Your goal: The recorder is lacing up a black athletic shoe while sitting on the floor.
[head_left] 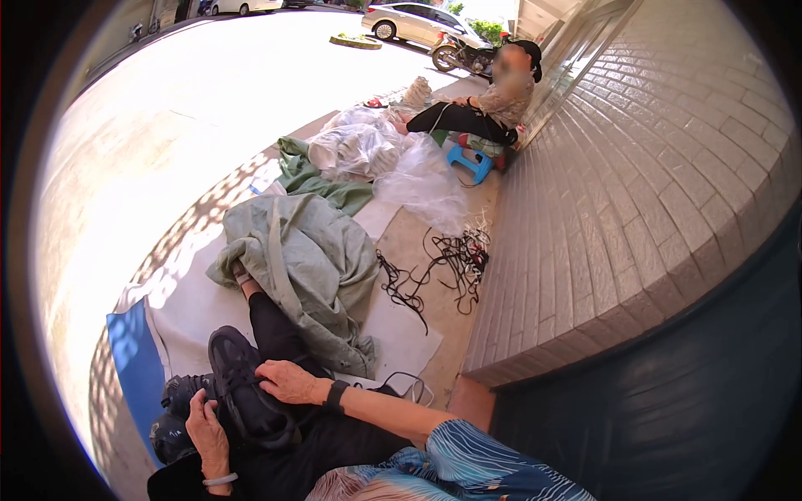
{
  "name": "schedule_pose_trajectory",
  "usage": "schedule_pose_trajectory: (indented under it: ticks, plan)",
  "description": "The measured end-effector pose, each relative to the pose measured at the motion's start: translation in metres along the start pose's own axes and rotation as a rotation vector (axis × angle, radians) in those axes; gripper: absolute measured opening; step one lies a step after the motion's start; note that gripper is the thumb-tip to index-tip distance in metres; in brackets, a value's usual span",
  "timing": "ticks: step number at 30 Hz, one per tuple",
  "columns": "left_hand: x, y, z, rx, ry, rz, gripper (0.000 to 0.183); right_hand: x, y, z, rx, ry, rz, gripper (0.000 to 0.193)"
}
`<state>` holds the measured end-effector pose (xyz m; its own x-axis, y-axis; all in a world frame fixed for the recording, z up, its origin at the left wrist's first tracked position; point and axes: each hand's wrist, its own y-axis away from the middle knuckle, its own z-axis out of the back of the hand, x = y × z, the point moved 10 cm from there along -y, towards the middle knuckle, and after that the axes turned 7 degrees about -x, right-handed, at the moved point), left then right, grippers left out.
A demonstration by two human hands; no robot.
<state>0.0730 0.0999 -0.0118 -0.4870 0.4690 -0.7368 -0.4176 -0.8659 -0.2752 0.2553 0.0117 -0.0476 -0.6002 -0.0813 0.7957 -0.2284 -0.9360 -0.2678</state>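
Note:
A black lace-up shoe (238, 376) rests on my lap with its toe pointing away from me. My right hand (288, 382) reaches over it from the right, thumb and fingertips pinched at the black shoelace (242, 371) on its upper. Beside the shoe's left side, my left hand (207, 434) is raised with its fingers bent and the tips close together. Anything thin between those tips is lost against the black. More black shoes (174, 436) lie left of my left hand, partly covered by it.
A grey-green cloth (305, 267) lies ahead on white sheeting (188, 321). Loose black laces (455, 263) are strewn to its right. Clear plastic bags (418, 179), a blue stool (469, 164) and a seated person (493, 100) are farther off. A tiled wall (618, 200) runs along the right.

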Motion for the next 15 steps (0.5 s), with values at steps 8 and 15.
schedule_pose_trajectory:
  ticks: [8, 15]
  plan:
    - [0.048, 0.028, -0.025, 0.145, 0.477, 0.535, 0.018, 0.001, 0.003, -0.002, 0.016, -0.003, -0.027, 0.020]
    - [0.056, 0.051, -0.010, 0.166, 0.563, 0.718, 0.021, 0.008, 0.008, -0.016, 0.023, -0.041, 0.011, 0.021]
